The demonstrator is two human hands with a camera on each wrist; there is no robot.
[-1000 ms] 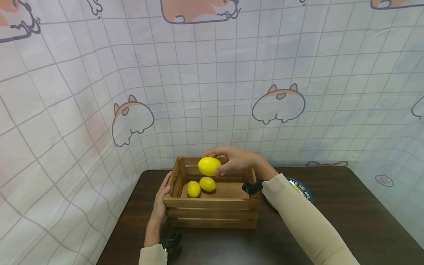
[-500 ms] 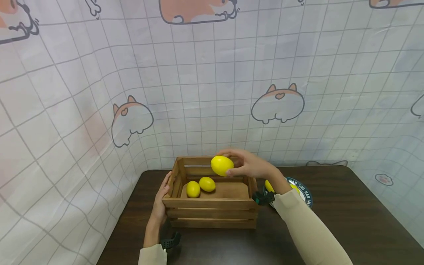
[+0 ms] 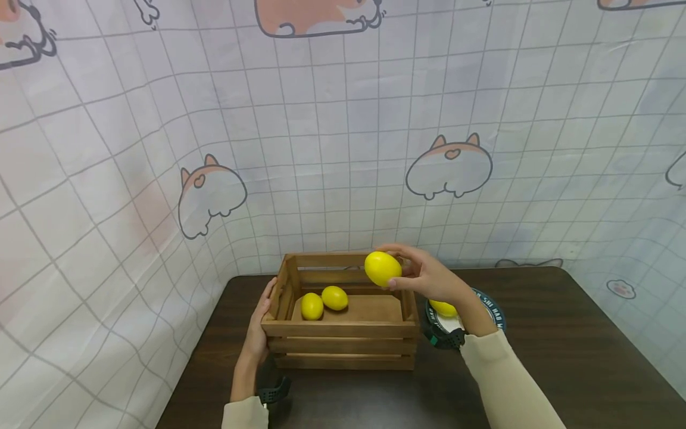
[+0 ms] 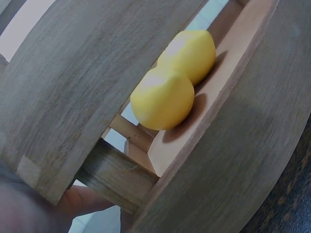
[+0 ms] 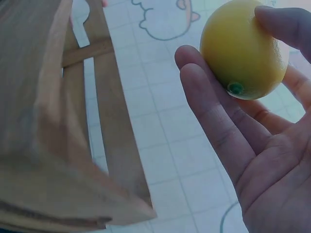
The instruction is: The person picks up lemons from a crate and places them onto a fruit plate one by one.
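A yellow lemon (image 3: pixel 383 269) is pinched between the thumb and fingers of my right hand (image 3: pixel 435 280), up above the right end of a slatted wooden crate (image 3: pixel 343 329). Its green stem end shows on the lemon (image 5: pixel 243 53) in the right wrist view. Two more lemons lie close together on the crate floor toward the left, one lemon (image 3: pixel 312 306) in front and another lemon (image 3: pixel 334 298) behind. My left hand (image 3: pixel 261 322) rests along the crate's left end, its fingertips at the top rim. In the left wrist view, slats partly cover both lemons.
Right of the crate stands a round plate (image 3: pixel 495 311) with a dark, lettered rim, partly hidden by my right forearm. A lemon (image 3: pixel 443 308) lies on it. The dark wooden table (image 3: pixel 579 357) carries everything, with a printed cloth (image 3: pixel 343 149) hanging behind.
My right hand has moved right with its lemon, from over the middle of the crate to over its right end. More of the plate shows. My left hand and the crate stay put.
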